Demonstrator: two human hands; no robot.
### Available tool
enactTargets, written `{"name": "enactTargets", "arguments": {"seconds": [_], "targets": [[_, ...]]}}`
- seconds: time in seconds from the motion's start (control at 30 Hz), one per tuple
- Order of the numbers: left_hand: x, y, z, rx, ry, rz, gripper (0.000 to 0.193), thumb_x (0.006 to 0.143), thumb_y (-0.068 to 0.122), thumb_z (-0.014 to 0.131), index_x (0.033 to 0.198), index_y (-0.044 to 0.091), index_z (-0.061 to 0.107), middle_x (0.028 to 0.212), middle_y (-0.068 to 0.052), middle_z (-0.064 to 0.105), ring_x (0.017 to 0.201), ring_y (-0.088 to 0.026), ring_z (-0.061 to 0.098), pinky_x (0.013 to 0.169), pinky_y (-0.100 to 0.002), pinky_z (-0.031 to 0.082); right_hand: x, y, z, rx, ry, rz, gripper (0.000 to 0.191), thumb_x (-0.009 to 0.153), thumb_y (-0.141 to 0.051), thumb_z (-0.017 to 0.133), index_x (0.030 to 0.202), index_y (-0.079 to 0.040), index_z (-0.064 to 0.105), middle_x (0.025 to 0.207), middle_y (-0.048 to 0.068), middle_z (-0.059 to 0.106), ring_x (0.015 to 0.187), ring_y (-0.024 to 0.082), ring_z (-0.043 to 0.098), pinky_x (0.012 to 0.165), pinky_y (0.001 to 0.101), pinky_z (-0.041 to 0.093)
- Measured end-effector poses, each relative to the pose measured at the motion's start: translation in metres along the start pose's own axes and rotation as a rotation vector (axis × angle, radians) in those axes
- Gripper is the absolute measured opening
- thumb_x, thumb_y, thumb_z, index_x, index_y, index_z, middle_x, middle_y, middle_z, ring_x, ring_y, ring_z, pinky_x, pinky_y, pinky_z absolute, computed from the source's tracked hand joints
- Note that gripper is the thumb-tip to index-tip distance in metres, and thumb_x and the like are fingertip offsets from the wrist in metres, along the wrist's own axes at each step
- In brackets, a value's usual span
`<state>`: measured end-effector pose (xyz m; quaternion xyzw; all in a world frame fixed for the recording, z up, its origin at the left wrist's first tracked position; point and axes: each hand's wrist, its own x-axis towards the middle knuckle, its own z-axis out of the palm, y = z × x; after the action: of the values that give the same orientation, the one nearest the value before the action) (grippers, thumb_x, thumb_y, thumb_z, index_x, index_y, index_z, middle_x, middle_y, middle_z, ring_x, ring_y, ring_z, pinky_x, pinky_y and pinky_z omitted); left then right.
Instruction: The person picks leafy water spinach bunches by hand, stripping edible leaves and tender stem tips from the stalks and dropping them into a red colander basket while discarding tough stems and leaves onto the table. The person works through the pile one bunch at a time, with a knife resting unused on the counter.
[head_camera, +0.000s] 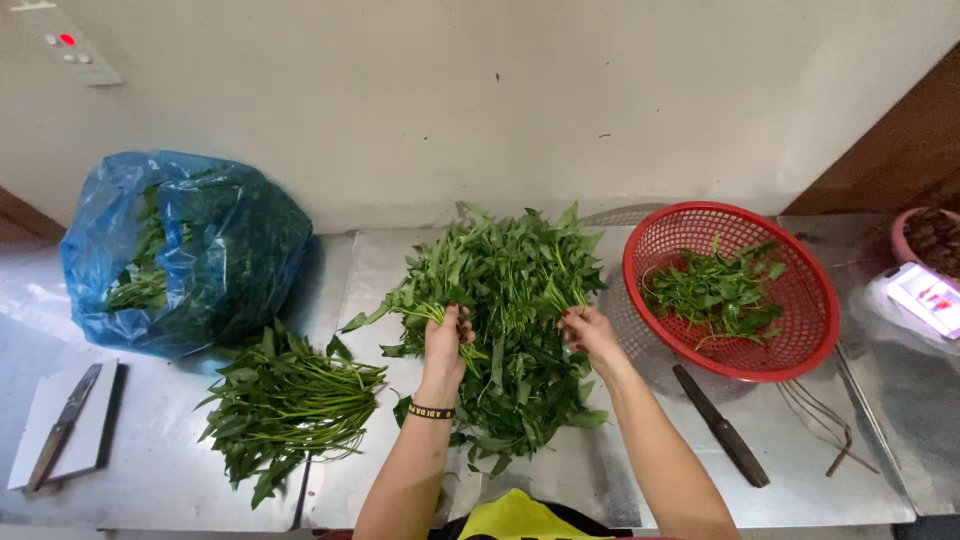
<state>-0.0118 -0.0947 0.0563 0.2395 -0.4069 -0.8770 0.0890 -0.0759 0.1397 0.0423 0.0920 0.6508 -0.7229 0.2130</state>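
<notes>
**Three heaps of greens, one still under my fingers**

Three lots of leafy stems lie on the long steel counter (180, 470), and the largest, a loose mound of green leafy water-spinach stalks (515, 330), sits in the middle, straight in front of me. To the far left slumps a crumpled blue plastic bag (190, 250), still full of greens. Far right stands the round red plastic mesh basket (800, 345), holding only a thin layer of picked leaves (715, 290), so by my reckoning little is done and most is left.

Near left lies a smaller bundle of long green stems (290, 405), laid roughly parallel.

My left hand (445, 345), a black band at the wrist, is closed around a small tuft of stalks at the left of the mound. My right hand (588, 330) rests on the mound's right side, fingers curled into the leaves and pinching a few stems.

Near right lies a dark-handled kitchen knife (722, 428), apart from my hands. At the near left edge, a second knife (62, 428) rests on a white cutting board (85, 435).
</notes>
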Motion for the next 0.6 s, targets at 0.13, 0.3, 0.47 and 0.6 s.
{"name": "enactTargets", "arguments": {"seconds": [0.13, 0.3, 0.47, 0.6], "targets": [[0.0, -0.008, 0.007, -0.034, -0.005, -0.04, 0.015, 0.104, 0.02, 0.057, 0.097, 0.007, 0.058, 0.087, -0.003, 0.062, 0.065, -0.012, 0.048, 0.053, -0.029, 0.041, -0.015, 0.013, -0.025, 0.235, -0.128, 0.018, 0.007, 0.103, -0.013, 0.06, 0.107, -0.008, 0.06, 0.089, 0.003, 0.067, 0.069, 0.011, 0.056, 0.058, 0.0265, 0.043], [0.003, -0.014, 0.009, -0.028, -0.027, -0.033, 0.022, 0.105, 0.022, 0.059, 0.093, 0.005, 0.056, 0.082, -0.005, 0.061, 0.065, -0.014, 0.049, 0.053, -0.03, 0.042, -0.025, 0.023, -0.052, 0.278, -0.108, -0.012, 0.007, 0.1, -0.013, 0.06, 0.107, -0.011, 0.063, 0.091, 0.003, 0.068, 0.073, 0.011, 0.057, 0.062, 0.026, 0.045], [0.001, -0.009, 0.007, -0.106, -0.037, -0.008, 0.009, 0.101, 0.017, 0.059, 0.097, 0.009, 0.058, 0.088, -0.004, 0.063, 0.067, -0.014, 0.051, 0.055, -0.03, 0.044, -0.027, 0.009, -0.09, 0.112, 0.152, -0.104, 0.017, 0.098, -0.011, 0.059, 0.113, -0.013, 0.066, 0.093, 0.005, 0.068, 0.077, 0.013, 0.06, 0.067, 0.0263, 0.05], [-0.002, -0.003, 0.004, -0.098, 0.011, -0.017, 0.005, 0.096, 0.016, 0.061, 0.099, 0.012, 0.06, 0.091, -0.003, 0.064, 0.069, -0.014, 0.052, 0.057, -0.031, 0.047, -0.035, -0.01, -0.111, -0.731, 0.859, -0.704, 0.03, 0.091, -0.016, 0.07, 0.12, -0.006, 0.065, 0.107, 0.012, 0.068, 0.092, 0.027, 0.061, 0.077, 0.0385, 0.05]]}}
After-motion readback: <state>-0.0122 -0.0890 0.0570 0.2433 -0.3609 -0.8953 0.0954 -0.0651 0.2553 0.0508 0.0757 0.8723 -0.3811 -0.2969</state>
